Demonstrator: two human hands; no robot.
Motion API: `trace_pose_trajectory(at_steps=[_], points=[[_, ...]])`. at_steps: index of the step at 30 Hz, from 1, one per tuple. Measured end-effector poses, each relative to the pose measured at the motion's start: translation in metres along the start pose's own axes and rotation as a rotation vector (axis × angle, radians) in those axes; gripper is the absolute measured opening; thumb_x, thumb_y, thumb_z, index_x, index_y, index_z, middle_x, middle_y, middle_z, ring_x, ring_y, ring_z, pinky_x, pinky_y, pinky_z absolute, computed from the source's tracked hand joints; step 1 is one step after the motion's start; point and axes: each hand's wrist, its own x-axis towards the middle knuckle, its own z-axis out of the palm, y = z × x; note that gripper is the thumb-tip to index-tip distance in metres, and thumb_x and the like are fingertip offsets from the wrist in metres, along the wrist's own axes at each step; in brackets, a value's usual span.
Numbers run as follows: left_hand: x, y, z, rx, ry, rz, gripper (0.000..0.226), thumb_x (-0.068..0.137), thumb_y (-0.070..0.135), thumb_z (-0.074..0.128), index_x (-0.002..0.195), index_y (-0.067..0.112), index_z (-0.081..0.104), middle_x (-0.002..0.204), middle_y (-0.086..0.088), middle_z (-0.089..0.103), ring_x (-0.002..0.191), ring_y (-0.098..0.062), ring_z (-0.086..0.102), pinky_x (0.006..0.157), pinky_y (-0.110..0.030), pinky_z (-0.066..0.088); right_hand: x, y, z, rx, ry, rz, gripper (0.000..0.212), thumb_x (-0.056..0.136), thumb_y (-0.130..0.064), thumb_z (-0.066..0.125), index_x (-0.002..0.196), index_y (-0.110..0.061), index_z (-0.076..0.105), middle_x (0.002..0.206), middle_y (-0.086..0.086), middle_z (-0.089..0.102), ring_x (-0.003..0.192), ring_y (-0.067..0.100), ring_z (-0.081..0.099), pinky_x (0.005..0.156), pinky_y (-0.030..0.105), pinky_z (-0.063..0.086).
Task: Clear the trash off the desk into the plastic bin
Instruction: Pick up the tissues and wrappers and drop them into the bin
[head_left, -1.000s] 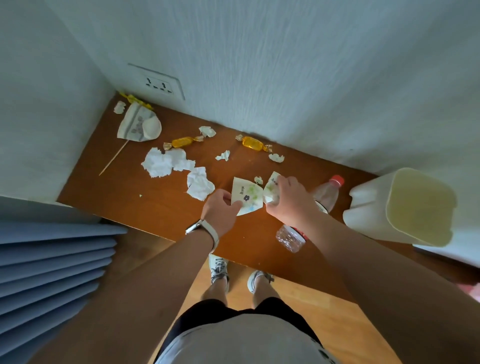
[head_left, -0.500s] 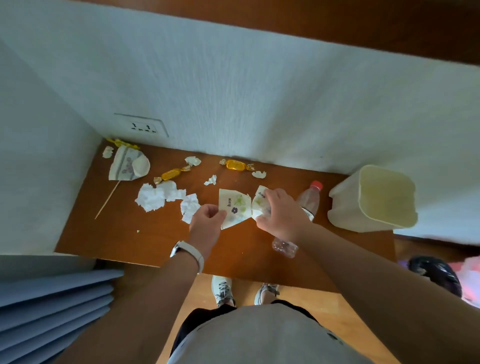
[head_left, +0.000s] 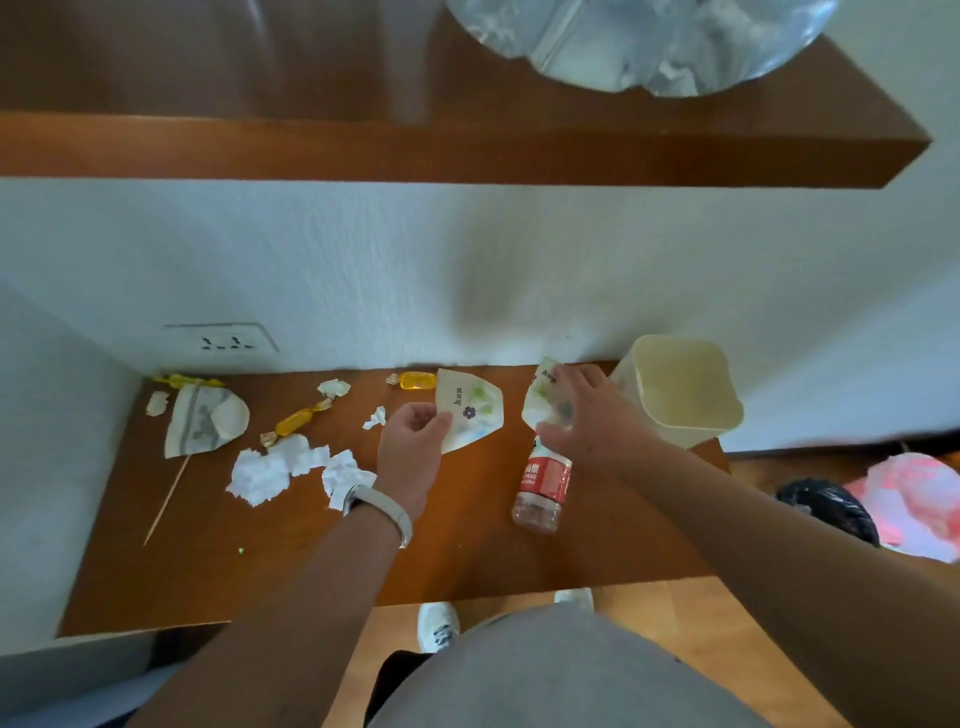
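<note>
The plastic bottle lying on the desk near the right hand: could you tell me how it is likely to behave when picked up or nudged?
The plastic bottle looks clear and empty, so it is probably light. It lies on its side on the desk, so a nudge may roll it. Its thin walls might dent under a firm grip.

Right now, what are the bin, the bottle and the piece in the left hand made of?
Bin: looks like matte cream plastic, with smooth moulded walls. Bottle: clear glossy plastic, see-through with a red label. Piece in the left hand: probably thin printed paper or a wrapper; it bends in the grip.
</note>
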Motion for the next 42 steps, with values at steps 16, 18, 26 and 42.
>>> trace_pose_trajectory(at_steps=[16,18,26,42], points=[[-0.032,0.073,0.166,0.103,-0.146,0.183,0.002,0.091,0.018,0.062,0.091,0.02,0.062,0.095,0.001,0.07,0.088,-0.014,0.068,0.075,-0.035,0.06,-0.041,0.152,-0.075,0.203,0.175,0.139,0.073,0.082,-0.045,0.067,0.144,-0.024,0.034,0.144,-0.002,0.037,0.125,0.021,0.045,0.1,0.035,0.042],[-0.035,0.078,0.186,0.142,-0.138,0.204,0.002,0.092,0.019,0.06,0.091,0.019,0.062,0.096,0.001,0.07,0.089,-0.016,0.067,0.076,-0.036,0.059,-0.042,0.171,-0.08,0.229,0.176,0.128,0.072,0.081,-0.045,0.066,0.143,-0.025,0.035,0.143,-0.003,0.037,0.124,0.021,0.045,0.097,0.032,0.04],[-0.045,0.084,0.24,0.405,-0.016,0.289,0.01,0.094,0.024,0.057,0.099,0.015,0.06,0.099,0.0,0.066,0.086,-0.013,0.062,0.063,-0.02,0.049,-0.035,0.21,-0.082,0.263,0.099,-0.014,0.068,0.08,-0.045,0.062,0.141,-0.026,0.036,0.137,-0.002,0.041,0.12,0.018,0.044,0.096,0.032,0.043],[-0.072,0.053,0.247,0.588,0.114,0.35,0.013,0.09,0.033,0.061,0.1,0.026,0.063,0.09,0.013,0.064,0.084,-0.006,0.061,0.072,-0.027,0.054,-0.004,0.22,-0.073,-0.06,-0.025,-0.402,0.054,0.089,-0.044,0.054,0.135,-0.018,0.046,0.148,0.01,0.038,0.133,0.03,0.038,0.11,0.041,0.032]])
